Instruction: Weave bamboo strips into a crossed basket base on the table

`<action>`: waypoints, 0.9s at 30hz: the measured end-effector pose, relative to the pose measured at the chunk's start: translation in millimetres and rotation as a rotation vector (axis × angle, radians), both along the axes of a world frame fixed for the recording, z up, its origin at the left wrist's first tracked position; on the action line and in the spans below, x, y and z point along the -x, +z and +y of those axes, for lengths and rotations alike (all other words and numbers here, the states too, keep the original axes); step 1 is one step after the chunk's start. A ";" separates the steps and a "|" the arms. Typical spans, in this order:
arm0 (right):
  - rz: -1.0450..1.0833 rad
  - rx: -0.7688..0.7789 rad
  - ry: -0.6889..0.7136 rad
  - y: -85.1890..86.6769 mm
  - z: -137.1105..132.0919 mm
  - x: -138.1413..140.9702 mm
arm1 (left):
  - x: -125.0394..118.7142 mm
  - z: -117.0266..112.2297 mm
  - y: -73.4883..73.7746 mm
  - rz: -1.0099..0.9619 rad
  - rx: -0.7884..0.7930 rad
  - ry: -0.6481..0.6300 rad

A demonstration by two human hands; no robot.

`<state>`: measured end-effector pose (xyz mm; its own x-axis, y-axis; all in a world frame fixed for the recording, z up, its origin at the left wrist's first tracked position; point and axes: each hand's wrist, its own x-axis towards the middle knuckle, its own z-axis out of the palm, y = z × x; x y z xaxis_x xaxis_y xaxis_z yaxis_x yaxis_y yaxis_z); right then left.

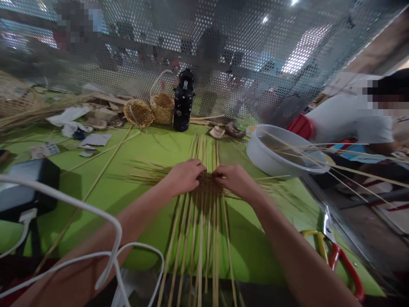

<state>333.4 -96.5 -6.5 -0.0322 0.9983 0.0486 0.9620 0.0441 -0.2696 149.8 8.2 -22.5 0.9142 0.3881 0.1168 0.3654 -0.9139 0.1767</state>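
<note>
Many Strips (pixel 207 186) Crossed on Green Bench (pixel 153 146)

In the head view, their crossing is touched by left hand (pixel 185 177) and right hand (pixel 234 180), fingers curled; a pinch cannot be confirmed. Spacing could be skewed by uneven tugging.

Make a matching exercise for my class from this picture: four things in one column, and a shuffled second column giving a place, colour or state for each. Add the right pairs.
Column 1
1. Strips
2. Scissors
3. Basin
4. Bottle

Column 2
A. Upright, beside a small basket
B. Round and white
C. Crossed, with the left hand and right hand on them
D. One handle red, the other yellow

Right pairs
1-C, 2-D, 3-B, 4-A
</note>
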 end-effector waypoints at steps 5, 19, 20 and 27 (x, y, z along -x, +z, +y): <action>-0.200 0.046 -0.001 -0.7 -0.3 9.3 | -4.2 -6.2 -2.5 0.028 -0.059 -0.006; -0.151 -0.001 0.069 -6.9 -6.7 6.7 | -6.5 -9.6 -6.9 0.033 -0.071 -0.010; -0.064 -0.017 0.070 -6.6 -7.9 1.9 | -6.5 -9.3 -7.0 0.033 -0.070 -0.011; 0.116 -0.052 0.007 -0.8 -15.7 -18.7 | -6.0 -7.7 -5.9 0.039 -0.058 -0.015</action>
